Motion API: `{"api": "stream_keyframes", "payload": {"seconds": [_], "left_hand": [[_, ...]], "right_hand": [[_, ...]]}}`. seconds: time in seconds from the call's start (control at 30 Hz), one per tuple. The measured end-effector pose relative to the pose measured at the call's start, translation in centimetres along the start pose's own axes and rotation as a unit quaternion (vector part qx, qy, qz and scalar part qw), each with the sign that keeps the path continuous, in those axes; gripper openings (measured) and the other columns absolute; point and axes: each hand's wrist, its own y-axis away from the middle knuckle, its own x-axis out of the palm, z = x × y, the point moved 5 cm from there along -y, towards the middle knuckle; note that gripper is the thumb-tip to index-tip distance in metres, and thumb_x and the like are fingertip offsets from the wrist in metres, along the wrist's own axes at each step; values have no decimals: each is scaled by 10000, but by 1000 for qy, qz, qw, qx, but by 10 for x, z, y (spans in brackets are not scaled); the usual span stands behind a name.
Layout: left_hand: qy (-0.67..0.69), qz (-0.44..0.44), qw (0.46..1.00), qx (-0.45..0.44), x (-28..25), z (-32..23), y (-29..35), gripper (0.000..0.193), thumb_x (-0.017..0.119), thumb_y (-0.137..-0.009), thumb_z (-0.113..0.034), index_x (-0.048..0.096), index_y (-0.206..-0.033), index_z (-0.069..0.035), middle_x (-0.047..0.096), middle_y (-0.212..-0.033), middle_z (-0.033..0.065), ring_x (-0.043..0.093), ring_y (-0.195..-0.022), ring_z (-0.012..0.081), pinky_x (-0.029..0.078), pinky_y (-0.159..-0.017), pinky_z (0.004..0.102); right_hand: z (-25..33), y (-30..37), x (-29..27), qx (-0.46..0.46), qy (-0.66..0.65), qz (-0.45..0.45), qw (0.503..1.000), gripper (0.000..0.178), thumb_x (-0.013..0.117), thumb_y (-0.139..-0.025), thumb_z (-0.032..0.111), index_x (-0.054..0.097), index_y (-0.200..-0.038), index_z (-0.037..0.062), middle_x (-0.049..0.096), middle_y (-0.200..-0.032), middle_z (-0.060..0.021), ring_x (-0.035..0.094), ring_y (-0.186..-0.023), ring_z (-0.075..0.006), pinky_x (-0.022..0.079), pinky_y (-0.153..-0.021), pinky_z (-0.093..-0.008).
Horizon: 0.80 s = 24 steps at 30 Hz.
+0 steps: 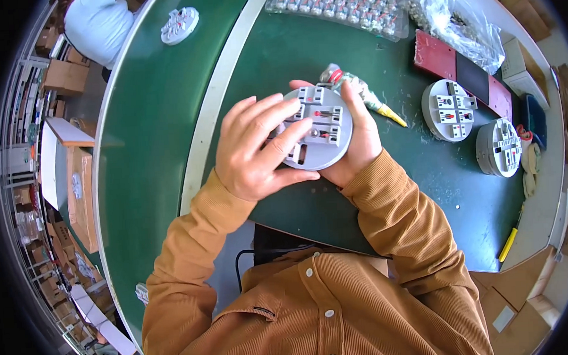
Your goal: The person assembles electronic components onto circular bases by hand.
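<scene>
A: Head view. How far along?

B: Disc [323, 129] held above the bench [419, 177]. Blocks and red bits [318, 113] already sit on its face; mostly fitted, I judge. Dark slot [302, 154] low on the face; cannot tell if it lacks a piece. Last checks or touches probably left. Two like discs rest at right, one near [449, 112], one by the bench's edge [497, 148].

A: And the fingers?

B: Left hand [250, 147]: fingers spread, index reaching over the blocks, thumb along the lower rim. Whether the index presses, cannot tell. Right hand [362, 131]: thumb up the right rim, other fingers mostly hidden behind, gripping the disc. So disc lies between the hands, face up toward the camera. Tube [363, 90] just beyond, on the bench.
</scene>
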Motion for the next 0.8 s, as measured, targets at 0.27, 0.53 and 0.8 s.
{"api": "stream_keyframes", "payload": {"seconds": [0.27,0.53,0.8], "left_hand": [[207,-45,862,-461,-13,77,42,243,733,-999,-241,741,-1012,1,663,-786,46,539,-662,123,424,-600,265],[288,-124,825,-470,-3,86,49,282,662,-1057,-240,725,-929,4,561,-701,-20,446,-635,81,380,-582,246],[277,-131,831,-465,-4,89,51,297,635,-1075,-215,703,-880,-1,514,-661,-35,399,-604,80,351,-559,252]], "right_hand": [[-9,1,4,13,201,20,979,560,452,-1153,399,514,-1500,-37,622,-1425,-262,646,-1264,-360,516,-1122,-526],[-1,5,-16,46,161,-15,986,487,486,-1155,286,484,-1510,-47,614,-1445,-249,658,-1263,-362,535,-1112,-539],[1,3,-10,44,81,-54,994,427,530,-1145,218,517,-1490,-34,660,-1349,-205,693,-1158,-282,575,-1056,-479]]}}
